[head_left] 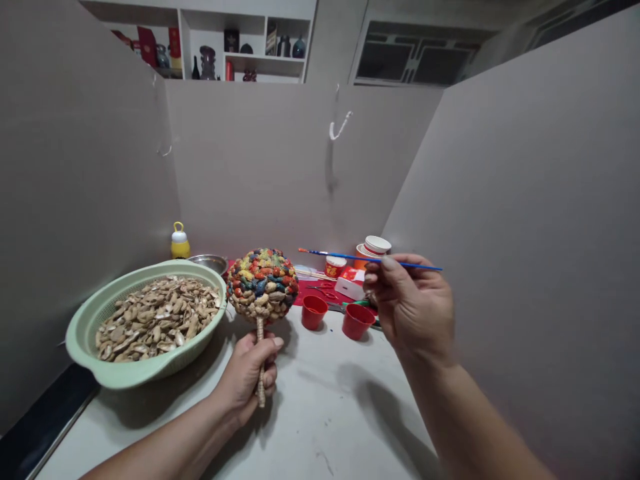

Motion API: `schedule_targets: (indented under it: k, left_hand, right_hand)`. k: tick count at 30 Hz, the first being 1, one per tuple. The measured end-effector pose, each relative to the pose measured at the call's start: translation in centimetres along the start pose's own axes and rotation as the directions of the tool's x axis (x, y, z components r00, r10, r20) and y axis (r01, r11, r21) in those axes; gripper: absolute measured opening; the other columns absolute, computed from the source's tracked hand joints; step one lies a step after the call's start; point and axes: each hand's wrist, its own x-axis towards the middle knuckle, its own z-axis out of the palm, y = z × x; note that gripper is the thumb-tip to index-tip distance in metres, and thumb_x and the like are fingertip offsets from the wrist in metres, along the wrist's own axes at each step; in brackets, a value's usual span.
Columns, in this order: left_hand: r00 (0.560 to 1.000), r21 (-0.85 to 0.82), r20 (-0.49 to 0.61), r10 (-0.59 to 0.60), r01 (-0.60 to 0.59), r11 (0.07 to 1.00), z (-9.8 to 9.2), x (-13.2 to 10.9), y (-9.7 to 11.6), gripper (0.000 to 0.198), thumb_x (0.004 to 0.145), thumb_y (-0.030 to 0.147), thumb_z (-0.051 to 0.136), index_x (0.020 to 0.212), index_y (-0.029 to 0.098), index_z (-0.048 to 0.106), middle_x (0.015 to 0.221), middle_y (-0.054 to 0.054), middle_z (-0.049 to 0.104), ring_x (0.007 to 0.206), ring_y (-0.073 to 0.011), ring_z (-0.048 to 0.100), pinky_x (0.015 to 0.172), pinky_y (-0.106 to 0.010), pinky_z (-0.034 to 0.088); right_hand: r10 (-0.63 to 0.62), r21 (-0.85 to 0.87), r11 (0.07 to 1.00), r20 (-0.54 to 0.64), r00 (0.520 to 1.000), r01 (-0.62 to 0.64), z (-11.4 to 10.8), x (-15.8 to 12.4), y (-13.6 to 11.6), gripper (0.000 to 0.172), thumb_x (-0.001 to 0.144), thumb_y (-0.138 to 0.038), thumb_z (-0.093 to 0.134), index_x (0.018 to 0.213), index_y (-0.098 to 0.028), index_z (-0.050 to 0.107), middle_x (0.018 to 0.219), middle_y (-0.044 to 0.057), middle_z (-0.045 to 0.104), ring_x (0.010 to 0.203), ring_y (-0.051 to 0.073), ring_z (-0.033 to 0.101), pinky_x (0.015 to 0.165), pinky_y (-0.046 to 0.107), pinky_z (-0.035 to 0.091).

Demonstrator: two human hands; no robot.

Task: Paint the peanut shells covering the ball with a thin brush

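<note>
Plain grey walls (pixel 250 160) enclose a white table (pixel 310 433) at left, back and right. A white hook (pixel 333 131) hangs on the back one; above it, a white shelf (pixel 210 21) holds vases (pixel 207 63) and boxes (pixel 147 47), left of a dark-paned window (pixel 385 59).

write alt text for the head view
Left hand holds a partly painted ball of peanut shells by its handle; right hand holds a blue paintbrush. A green colander of shells and two red cups stand nearby.

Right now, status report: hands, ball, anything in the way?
Left grip round tan woven handle of multicoloured peanut-shell ball. Right grip pinching slim blue paintbrush. Possibly in the way: small red cups right of ball.
</note>
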Motion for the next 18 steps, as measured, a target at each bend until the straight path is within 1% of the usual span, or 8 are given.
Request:
schedule_targets:
  k: [3,7,9,13,18]
  left_hand:
    - [0.999,-0.007,0.029,-0.027,0.027,1.0,0.1,-0.2,0.0,0.057,0.053,0.047,0.087,0.084,0.024,0.045,0.053,0.016,0.043,0.035,-0.0001,0.03,0.036,-0.016,0.018]
    - [0.998,0.008,0.055,-0.023,0.023,1.0,0.2,-0.5,-0.1,0.055,0.055,0.047,0.085,0.085,0.024,0.045,0.053,0.015,0.043,0.035,-0.0004,0.029,0.035,-0.016,0.017]
    - [0.998,0.015,0.06,-0.016,0.015,1.0,0.1,-0.5,-0.2,0.055,0.057,0.048,0.084,0.086,0.025,0.044,0.053,0.015,0.043,0.035,-0.001,0.029,0.035,-0.016,0.017]
    - [0.998,0.039,0.067,-0.001,-0.002,0.999,0.1,-0.5,-0.5,0.052,0.059,0.047,0.082,0.086,0.025,0.043,0.051,0.016,0.04,0.035,-0.0014,0.028,0.035,-0.016,0.02]
    - [0.998,0.037,0.069,-0.003,0.0,0.999,0.1,-0.5,-0.9,0.051,0.061,0.045,0.08,0.088,0.026,0.042,0.052,0.016,0.039,0.035,-0.0018,0.029,0.035,-0.016,0.021]
  right_hand:
    - [0.028,-0.04,0.999,0.049,0.998,-0.026,0.7,-2.0,-1.1,0.036,0.075,-0.046,0.089,0.085,-0.023,0.062,0.066,-0.006,0.068,0.051,0.012,0.064,0.05,0.024,0.053]
    - [0.043,-0.082,0.996,0.085,0.995,-0.035,1.4,-3.6,-1.5,0.036,0.076,-0.046,0.089,0.084,-0.022,0.063,0.065,-0.005,0.068,0.047,0.011,0.063,0.043,0.022,0.049]
    - [0.048,-0.1,0.994,0.096,0.994,-0.038,1.5,-3.9,-1.5,0.036,0.075,-0.045,0.09,0.083,-0.022,0.065,0.065,-0.003,0.069,0.046,0.012,0.063,0.04,0.021,0.047]
    - [0.044,-0.14,0.99,0.113,0.993,-0.028,1.4,-4.1,-1.7,0.037,0.073,-0.047,0.091,0.08,-0.021,0.066,0.062,-0.002,0.068,0.045,0.014,0.064,0.041,0.023,0.052]
    - [0.031,-0.176,0.984,0.099,0.995,-0.013,1.0,-4.4,-1.6,0.036,0.074,-0.047,0.091,0.078,-0.021,0.066,0.059,-0.003,0.066,0.045,0.014,0.064,0.041,0.023,0.053]
